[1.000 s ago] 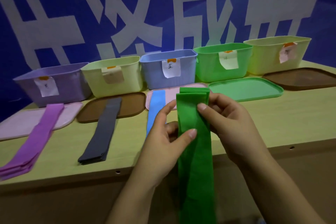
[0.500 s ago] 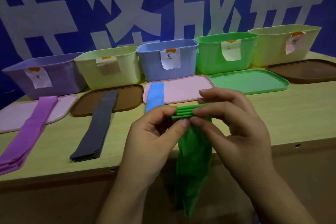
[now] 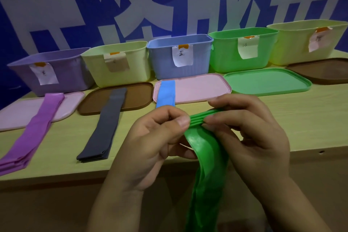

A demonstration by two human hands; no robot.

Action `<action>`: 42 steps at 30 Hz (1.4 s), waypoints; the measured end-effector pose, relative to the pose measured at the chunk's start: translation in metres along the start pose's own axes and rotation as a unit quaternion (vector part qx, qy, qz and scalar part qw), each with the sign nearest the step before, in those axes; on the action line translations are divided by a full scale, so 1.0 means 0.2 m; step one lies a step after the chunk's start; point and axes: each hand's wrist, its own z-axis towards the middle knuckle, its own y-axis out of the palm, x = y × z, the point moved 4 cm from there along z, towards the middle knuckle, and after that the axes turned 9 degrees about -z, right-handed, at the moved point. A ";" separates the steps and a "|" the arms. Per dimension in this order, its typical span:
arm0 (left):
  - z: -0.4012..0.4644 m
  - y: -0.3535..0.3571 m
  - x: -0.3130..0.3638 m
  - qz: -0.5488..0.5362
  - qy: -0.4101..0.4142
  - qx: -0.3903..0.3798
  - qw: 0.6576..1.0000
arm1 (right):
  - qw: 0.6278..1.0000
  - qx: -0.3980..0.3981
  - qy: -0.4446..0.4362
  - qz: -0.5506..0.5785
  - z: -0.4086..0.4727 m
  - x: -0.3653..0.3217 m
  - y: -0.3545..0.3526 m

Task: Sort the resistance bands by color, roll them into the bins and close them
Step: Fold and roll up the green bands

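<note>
Several stacked green bands (image 3: 205,158) are pinched at their top edge between the left hand (image 3: 150,149) and the right hand (image 3: 250,137), the rest hanging below the grip. Just beyond the grip, a blue band (image 3: 166,93) lies on a pink lid (image 3: 199,87); farther beyond, the green bin (image 3: 243,51) stands open.

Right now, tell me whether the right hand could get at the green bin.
Probably not yet. The right hand and left hand both pinch the green bands. The green bin stands open beyond it, with only its flat green lid lying between, so the path looks free once it lets go.
</note>
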 end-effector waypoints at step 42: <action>-0.04 0.06 0.01 0.185 0.112 0.052 0.975 | 0.993 -0.051 0.109 0.010 0.02 -0.04 -0.05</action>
